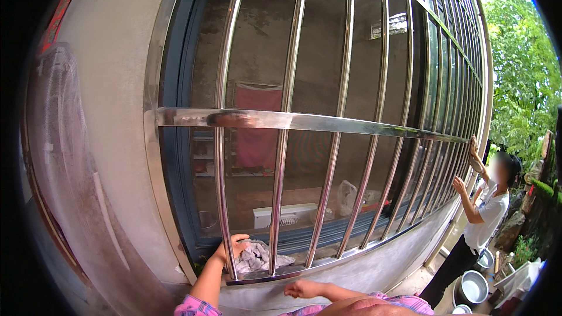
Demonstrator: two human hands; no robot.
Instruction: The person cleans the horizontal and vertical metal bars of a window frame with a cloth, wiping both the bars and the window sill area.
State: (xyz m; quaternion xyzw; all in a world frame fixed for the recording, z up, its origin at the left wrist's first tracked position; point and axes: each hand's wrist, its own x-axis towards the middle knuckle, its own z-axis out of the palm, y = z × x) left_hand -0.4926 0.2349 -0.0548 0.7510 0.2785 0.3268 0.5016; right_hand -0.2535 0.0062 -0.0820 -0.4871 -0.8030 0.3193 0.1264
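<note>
My left hand [235, 246] reaches past the leftmost steel bar at the bottom corner of the window. It grips the edge of a crumpled, greyish damp-looking cloth [255, 257] that lies on the window sill [303, 256]. Part of the hand is hidden behind the bar. Polished steel window bars [277, 193] stand between me and the glass, joined by a flat crossbar [325, 123]. Below the bottom rail [263, 279], my right hand [303, 289] hangs before the wall with its fingers curled, and nothing shows in it.
Another person [487, 210] stands at the far right, hands up at the bars. Metal basins [474, 287] sit on the ground there. Plastic sheeting [61, 140] covers something at the left. Through the window, a red cloth [259, 127] hangs and a white box-like object [283, 215] lies.
</note>
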